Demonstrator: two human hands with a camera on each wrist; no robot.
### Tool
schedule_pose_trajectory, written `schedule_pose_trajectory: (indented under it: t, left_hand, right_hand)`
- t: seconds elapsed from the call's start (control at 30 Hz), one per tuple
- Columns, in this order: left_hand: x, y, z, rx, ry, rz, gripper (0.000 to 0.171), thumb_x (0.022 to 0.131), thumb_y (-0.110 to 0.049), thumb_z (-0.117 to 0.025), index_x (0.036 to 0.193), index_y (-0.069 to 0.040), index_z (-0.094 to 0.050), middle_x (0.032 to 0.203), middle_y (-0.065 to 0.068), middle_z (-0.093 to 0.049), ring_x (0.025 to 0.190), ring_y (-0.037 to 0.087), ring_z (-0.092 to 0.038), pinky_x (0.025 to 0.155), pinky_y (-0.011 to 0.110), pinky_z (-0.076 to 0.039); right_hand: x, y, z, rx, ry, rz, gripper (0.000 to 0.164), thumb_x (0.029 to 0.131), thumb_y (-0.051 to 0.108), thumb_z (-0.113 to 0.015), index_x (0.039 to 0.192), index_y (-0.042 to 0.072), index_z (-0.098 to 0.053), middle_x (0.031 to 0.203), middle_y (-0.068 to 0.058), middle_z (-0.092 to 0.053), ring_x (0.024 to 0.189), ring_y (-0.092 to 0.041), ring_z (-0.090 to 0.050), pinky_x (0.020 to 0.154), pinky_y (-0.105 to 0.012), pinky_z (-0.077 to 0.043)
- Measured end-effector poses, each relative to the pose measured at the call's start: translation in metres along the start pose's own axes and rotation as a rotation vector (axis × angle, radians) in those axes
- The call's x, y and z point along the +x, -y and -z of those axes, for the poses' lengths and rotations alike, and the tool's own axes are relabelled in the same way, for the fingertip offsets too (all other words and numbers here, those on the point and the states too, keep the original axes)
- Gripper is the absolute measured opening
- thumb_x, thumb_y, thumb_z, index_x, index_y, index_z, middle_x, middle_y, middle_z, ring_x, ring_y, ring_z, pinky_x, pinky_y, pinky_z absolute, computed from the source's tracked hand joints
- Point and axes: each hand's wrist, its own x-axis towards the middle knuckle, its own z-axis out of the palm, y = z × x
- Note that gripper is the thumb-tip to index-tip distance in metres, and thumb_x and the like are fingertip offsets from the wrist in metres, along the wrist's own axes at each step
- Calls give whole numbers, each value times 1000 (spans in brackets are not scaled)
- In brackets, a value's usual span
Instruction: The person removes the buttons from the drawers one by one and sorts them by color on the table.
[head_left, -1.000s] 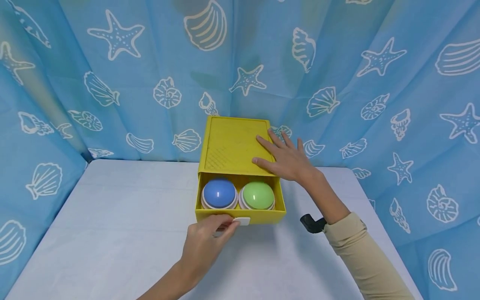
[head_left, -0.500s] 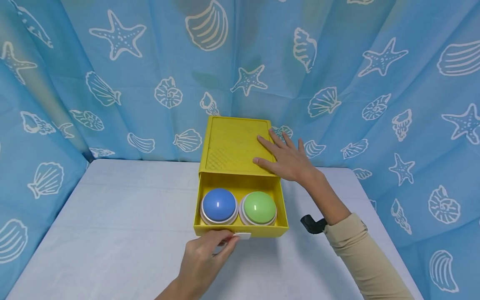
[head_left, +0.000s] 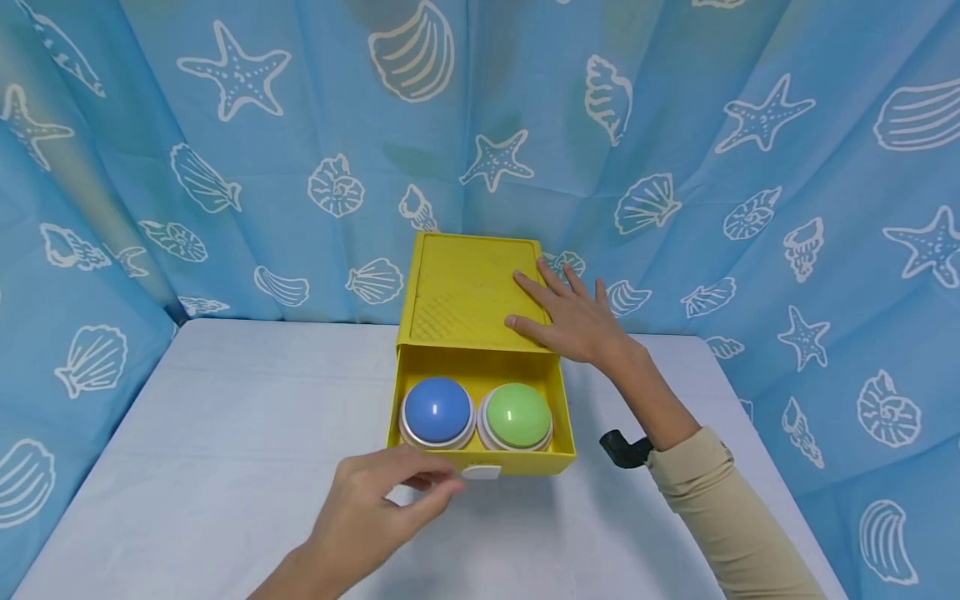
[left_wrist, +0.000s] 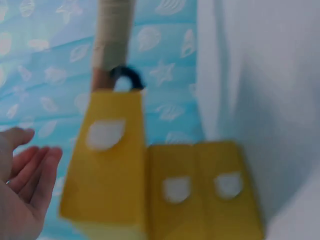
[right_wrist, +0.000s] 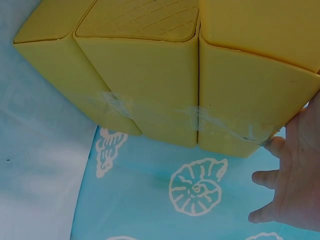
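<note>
A yellow drawer box stands at the table's back edge, its top drawer pulled out. Inside sit two domed push buttons on white bases, a blue button at left and a green button at right. My left hand is just left of the drawer's white handle, holding nothing. In the left wrist view the fingers of that hand are extended, apart from the drawer. With spread fingers, my right hand rests on the box's top right edge.
Below the pulled-out drawer, the left wrist view has two closed drawers with white handles. Clear tape runs across the box's back. A blue shell-print curtain hangs behind the white table. A black piece sits at the right wrist.
The drawer has slid further out toward me, bringing both buttons into fuller view. My left hand has let go of the white handle and shifted left. The right hand has stayed put.
</note>
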Motion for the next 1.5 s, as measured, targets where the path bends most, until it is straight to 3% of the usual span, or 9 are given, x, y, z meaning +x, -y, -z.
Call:
schedule_pose_trajectory:
  t: [0.13,0.33,0.53,0.73,0.83,0.93,1.1,1.3,1.5]
  left_hand:
    - [23,2,27,-26,126,34,18,82,-3,-81,99,-6,-75,93,-2,-74,79,7,-68,69,26,-59]
    - [59,19,52,42,422,163,39,87,-20,-80,122,-7,-68,116,4,-70,101,20,-64,86,38,-57]
    - [82,36,56,98,661,174,53,87,-28,-80,134,-12,-61,132,3,-61,117,23,-57,95,44,-52]
    - [96,44,50,177,822,241,66,83,-30,-83,141,-16,-55,141,2,-53,121,23,-52,99,44,-50]
    - [100,43,45,271,877,262,72,81,-30,-84,145,-17,-52,144,1,-51,123,23,-51,100,45,-49]
    - [102,41,39,382,911,235,77,81,-31,-85,148,-17,-49,146,1,-50,124,23,-50,101,44,-48]
    - [102,38,33,521,916,188,81,79,-31,-87,149,-16,-48,144,4,-52,123,25,-50,102,43,-46]
    - [101,35,31,567,900,170,78,77,-33,-88,143,-11,-53,136,6,-57,115,25,-55,98,42,-50]
    - [101,32,34,543,872,228,79,78,-38,-87,145,-14,-53,142,7,-51,121,26,-52,98,46,-50]
  right_hand:
    - [0,-1,1,5,3,0,82,95,74,-34,161,28,-16,167,-6,0,149,-42,2,109,-73,7]
    - [-1,-2,0,7,7,-9,82,94,74,-34,161,29,-16,167,-5,0,150,-41,2,109,-73,7]
    - [1,-1,-1,16,5,-4,82,95,74,-34,161,30,-16,167,-4,-1,150,-41,2,109,-73,8]
    - [0,1,0,10,13,-5,82,95,74,-34,161,30,-16,167,-4,-1,150,-41,3,109,-73,7]
    - [0,1,0,9,15,-7,82,95,74,-35,161,30,-16,167,-4,-1,150,-41,3,110,-73,6]
    - [0,1,0,9,13,-7,81,95,73,-35,161,30,-16,167,-4,-1,150,-41,3,110,-73,6]
    - [1,1,0,12,9,-6,81,95,73,-35,161,30,-16,167,-4,-1,150,-40,3,110,-73,6]
    - [1,1,0,15,8,-7,81,95,73,-35,161,30,-16,167,-3,0,150,-41,2,110,-73,6]
    - [0,0,-1,11,6,-12,81,95,73,-35,161,31,-16,167,-3,0,150,-41,2,110,-73,6]
